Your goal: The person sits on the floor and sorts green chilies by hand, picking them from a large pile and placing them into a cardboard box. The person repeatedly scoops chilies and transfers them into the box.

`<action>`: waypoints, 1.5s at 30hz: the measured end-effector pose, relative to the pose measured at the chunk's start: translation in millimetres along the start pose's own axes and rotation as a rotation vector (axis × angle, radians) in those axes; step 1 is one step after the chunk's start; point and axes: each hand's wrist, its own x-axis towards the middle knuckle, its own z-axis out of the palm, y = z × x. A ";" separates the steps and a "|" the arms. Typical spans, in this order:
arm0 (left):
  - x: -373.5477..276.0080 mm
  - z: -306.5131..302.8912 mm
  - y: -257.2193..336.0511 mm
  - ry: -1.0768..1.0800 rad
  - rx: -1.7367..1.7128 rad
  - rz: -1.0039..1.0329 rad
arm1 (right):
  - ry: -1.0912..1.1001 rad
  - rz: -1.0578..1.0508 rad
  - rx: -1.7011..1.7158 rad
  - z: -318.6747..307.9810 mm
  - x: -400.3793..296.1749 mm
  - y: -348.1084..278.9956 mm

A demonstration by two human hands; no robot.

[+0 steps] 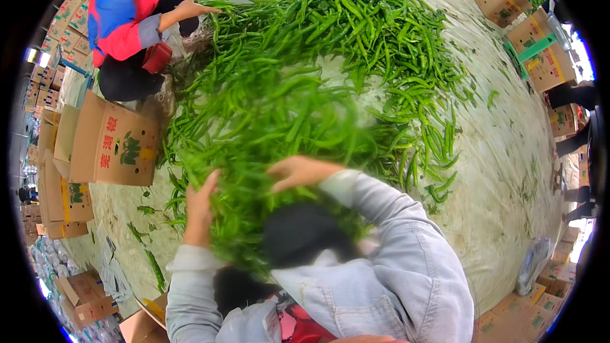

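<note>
A wide heap of long green chili peppers covers the floor before me and reaches down between my arms. My left hand is at the heap's left edge, thumb raised and fingers partly hidden among the peppers. Across from it, my right hand is spread over the peppers with its palm side down. The peppers between and beyond my hands are blurred by motion. Whether either hand grips any peppers cannot be made out.
A co-worker crouches at the upper left, both hands at the heap's edge. An open cardboard carton stands beside the heap at left. More cartons line both sides. Scattered peppers and leaf bits lie on the pale floor sheet.
</note>
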 end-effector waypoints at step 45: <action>37.7 -64.8 5.7 0.260 -0.098 -0.228 | 1.075 0.096 0.811 -356.5 174.1 113.4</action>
